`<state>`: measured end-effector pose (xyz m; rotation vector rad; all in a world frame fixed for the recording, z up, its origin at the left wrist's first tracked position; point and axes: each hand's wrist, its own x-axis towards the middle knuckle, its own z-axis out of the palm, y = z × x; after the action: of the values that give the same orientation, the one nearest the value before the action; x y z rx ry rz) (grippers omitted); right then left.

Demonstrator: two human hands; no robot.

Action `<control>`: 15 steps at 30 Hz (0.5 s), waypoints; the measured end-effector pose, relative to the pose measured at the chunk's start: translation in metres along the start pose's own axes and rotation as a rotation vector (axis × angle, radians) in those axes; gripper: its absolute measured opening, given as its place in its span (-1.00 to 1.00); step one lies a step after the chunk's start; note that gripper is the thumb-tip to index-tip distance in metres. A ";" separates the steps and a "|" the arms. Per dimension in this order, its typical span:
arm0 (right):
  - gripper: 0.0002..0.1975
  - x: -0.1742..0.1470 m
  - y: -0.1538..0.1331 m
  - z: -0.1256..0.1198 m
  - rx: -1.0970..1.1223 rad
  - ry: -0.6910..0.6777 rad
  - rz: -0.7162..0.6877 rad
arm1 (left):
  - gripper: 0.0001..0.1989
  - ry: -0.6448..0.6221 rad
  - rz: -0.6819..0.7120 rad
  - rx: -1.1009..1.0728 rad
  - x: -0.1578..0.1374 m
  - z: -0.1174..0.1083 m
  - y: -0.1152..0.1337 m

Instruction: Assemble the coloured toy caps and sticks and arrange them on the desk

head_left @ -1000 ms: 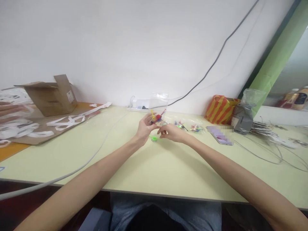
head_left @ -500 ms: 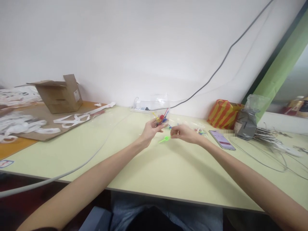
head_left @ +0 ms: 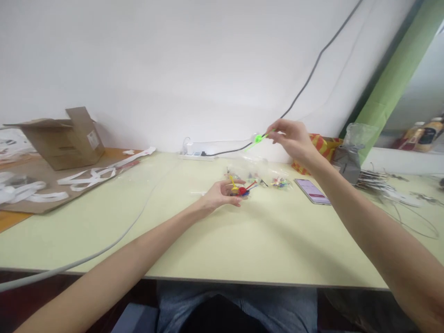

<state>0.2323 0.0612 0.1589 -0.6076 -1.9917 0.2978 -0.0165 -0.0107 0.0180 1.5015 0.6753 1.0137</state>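
Note:
My right hand [head_left: 289, 136] is raised above the table, its fingertips pinching a bright green plastic piece [head_left: 257, 138] with a round part and a thin stick pointing down-left. Lower and to the left, my left hand [head_left: 219, 196] curls round a cluster of colourful plastic pieces [head_left: 242, 190], with red, yellow and blue parts showing between thumb and fingers. Clear film of a plastic bag [head_left: 250, 163] shows faintly just behind the cluster; how it joins the pieces I cannot tell. More small coloured pieces [head_left: 279, 182] lie in clear plastic to the right.
At the left stands an open cardboard box [head_left: 67, 145] beside white strips [head_left: 81, 178]. A white power strip [head_left: 197, 156] sits against the wall. To the right are a phone [head_left: 312, 191], a striped bag [head_left: 324, 143] and a grey bag [head_left: 348, 164]. A pale cable [head_left: 114, 243] crosses the left side.
My right hand has lifted the green piece from the table, up and to the right. My left hand has come lower with the colourful pieces, and the clear bag no longer stands upright above them.

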 end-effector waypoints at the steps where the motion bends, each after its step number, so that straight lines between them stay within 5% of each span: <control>1: -0.89 0.001 -0.009 0.001 -0.022 -0.100 -0.028 | -0.33 0.004 0.003 -0.001 0.000 0.000 0.001; 6: -0.85 0.002 -0.041 0.009 -0.042 -0.489 -0.116 | -0.36 0.007 -0.011 0.001 -0.002 0.000 0.003; 15: -0.86 0.011 -0.036 0.016 0.034 -0.645 -0.109 | -0.35 -0.054 -0.098 -0.013 -0.006 0.005 0.007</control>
<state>0.2040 0.0371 0.1758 -0.4048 -2.6185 0.5069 -0.0161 -0.0198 0.0238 1.4652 0.6954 0.8987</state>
